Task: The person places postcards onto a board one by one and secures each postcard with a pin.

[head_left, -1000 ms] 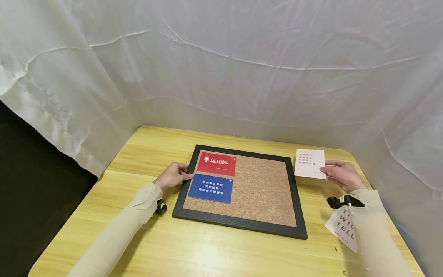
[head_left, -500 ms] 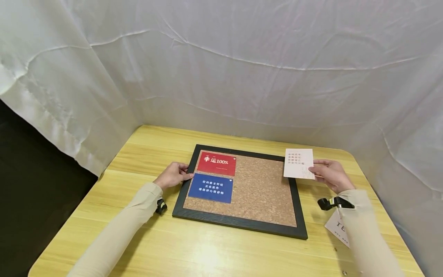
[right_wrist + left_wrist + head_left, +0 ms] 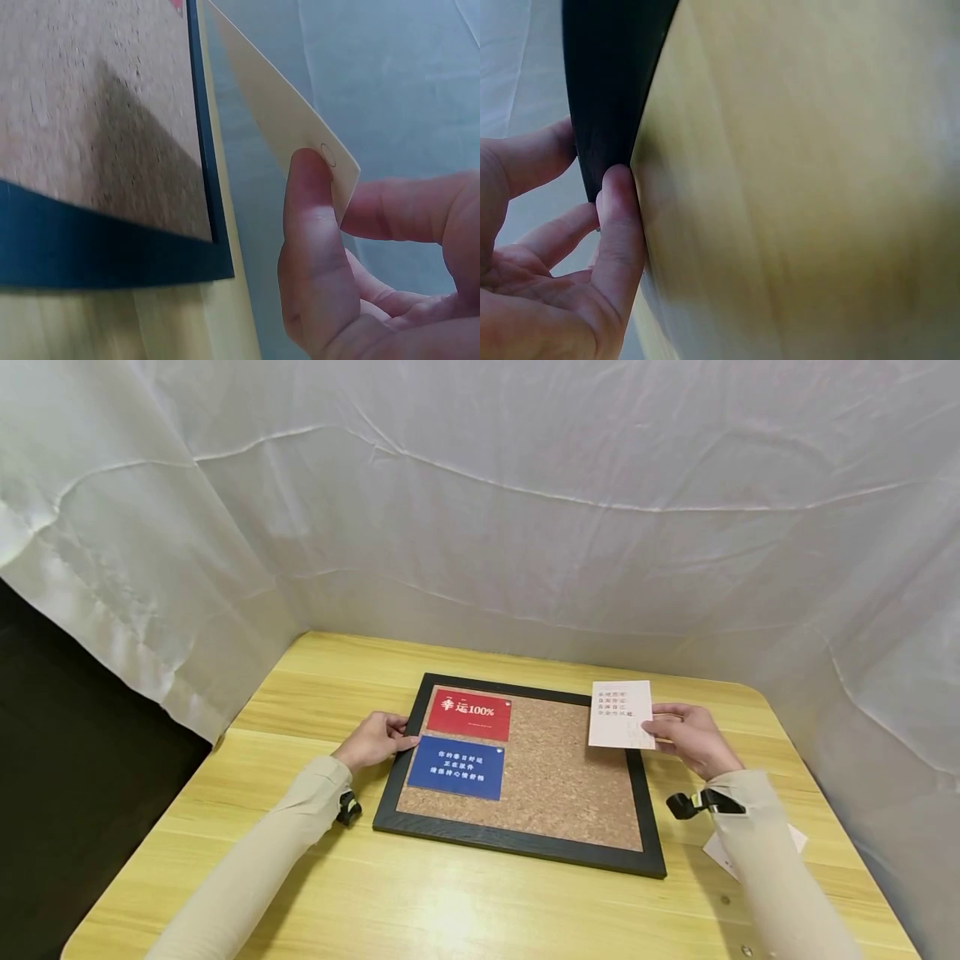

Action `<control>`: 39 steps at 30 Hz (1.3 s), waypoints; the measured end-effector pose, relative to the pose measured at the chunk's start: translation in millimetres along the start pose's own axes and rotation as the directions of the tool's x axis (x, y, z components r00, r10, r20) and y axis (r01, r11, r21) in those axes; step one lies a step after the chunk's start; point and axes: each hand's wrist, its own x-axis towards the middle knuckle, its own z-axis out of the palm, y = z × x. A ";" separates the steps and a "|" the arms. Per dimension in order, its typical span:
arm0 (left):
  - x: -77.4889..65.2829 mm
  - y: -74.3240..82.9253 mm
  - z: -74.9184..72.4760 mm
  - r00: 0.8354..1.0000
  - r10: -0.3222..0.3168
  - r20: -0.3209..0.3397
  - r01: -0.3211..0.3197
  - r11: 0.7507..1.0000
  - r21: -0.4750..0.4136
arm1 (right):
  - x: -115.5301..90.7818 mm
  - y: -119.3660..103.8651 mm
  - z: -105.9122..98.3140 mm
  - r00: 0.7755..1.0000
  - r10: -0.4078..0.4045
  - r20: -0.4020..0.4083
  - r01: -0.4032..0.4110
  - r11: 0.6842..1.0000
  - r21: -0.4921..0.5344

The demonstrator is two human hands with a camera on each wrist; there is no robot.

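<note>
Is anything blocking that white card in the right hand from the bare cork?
Nothing visible is: the right hand holds the white card above the far right corner of the corkboard, while the red card and blue card lie farther left.

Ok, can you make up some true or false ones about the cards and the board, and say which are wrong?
1. A red card and a blue card lie on the cork. True.
2. The red card is nearer the person than the blue card. False: the blue card is nearer.
3. The right hand pinches a white card. True.
4. The white card lies flat on the cork. False: it is held up in the air.
5. The left hand grips the black frame. True.
6. The red card's writing is black. False: it is white.
</note>
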 end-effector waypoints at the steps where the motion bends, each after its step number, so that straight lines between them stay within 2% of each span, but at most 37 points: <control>1: -0.2 0.2 0.0 1.000 -0.002 0.000 0.002 1.000 0.001 | 0.2 -0.2 1.9 1.000 0.000 0.005 0.000 1.000 -0.001; 15: 0.0 0.0 0.5 1.000 -0.002 0.003 0.002 1.000 -0.004 | -1.7 -7.2 21.3 0.999 -0.005 0.031 0.006 1.000 -0.011; 24: 0.0 0.4 0.5 1.000 -0.001 0.006 0.001 1.000 -0.009 | 1.1 -8.4 31.9 0.999 -0.004 0.033 0.006 0.999 -0.054; 39: -0.6 0.8 0.1 1.000 -0.009 -0.002 0.009 1.000 0.002 | 4.1 -3.2 55.6 0.998 -0.010 0.060 0.012 0.999 -0.030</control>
